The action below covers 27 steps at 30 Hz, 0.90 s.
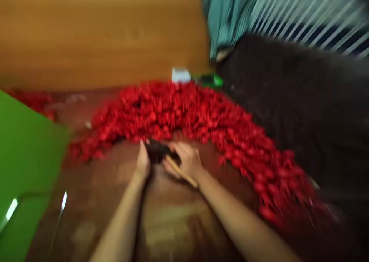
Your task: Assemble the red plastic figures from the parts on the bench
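Nearest, the two forearms [122,216] reach over the brown surface [100,179] toward a broad arc of red pieces [178,110]. Just short of it, the right hand [188,160] grips a slim stick [182,172] against a dark object [156,151] that the left hand [143,161] touches, its grip too blurred to tell; steadying the object from both sides should help control.

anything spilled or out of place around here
The red pieces stand out: they lie loose in a wide arc across the brown surface, with more at far left. That could suggest a spill; blur hides any damage.
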Motion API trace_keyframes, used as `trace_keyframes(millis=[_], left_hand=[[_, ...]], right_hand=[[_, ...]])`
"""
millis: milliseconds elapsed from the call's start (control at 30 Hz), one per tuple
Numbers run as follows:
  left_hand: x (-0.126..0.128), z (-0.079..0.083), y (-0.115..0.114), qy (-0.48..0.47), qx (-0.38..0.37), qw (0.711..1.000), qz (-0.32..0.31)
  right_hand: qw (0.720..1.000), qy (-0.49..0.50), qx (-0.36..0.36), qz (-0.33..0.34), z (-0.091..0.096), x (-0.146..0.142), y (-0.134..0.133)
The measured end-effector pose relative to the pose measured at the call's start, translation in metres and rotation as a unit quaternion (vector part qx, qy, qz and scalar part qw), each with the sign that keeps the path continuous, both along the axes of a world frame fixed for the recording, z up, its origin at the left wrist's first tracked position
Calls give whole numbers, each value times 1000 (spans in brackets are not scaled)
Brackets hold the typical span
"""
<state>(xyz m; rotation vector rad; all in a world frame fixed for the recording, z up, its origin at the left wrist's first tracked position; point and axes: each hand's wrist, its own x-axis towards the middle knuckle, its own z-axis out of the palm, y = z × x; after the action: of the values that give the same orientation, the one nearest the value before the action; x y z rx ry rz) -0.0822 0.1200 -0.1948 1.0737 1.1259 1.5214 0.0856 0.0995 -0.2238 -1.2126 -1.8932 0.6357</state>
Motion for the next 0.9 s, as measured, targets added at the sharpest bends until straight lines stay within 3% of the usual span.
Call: trace_keyframes(millis=[67, 133, 300, 400, 533, 667, 900], left_hand=[[0, -23, 11, -38, -58, 998, -4], [-1, -33, 14, -53, -80, 995, -14], [-3, -19, 6, -100, -56, 992, -50], [-7, -11, 4, -176, -44, 983, -19], [-11, -11, 4, -204, -39, 978, 21], [-7, -17, 1, -140, -48, 989, -10], [-12, -24, -2, -57, -28, 998, -9]], right_hand=[[996, -74, 46, -8, -2, 4, 10], [992, -89, 89, -33, 1, 7, 15], [982, -88, 147, -77, 4, 11, 9], [979, -102, 159, -81, -1, 11, 9], [978, -124, 156, -66, -2, 11, 8], [979, -130, 148, -42, 0, 10, 4], [993, -109, 48, 13, 4, 12, 2]])
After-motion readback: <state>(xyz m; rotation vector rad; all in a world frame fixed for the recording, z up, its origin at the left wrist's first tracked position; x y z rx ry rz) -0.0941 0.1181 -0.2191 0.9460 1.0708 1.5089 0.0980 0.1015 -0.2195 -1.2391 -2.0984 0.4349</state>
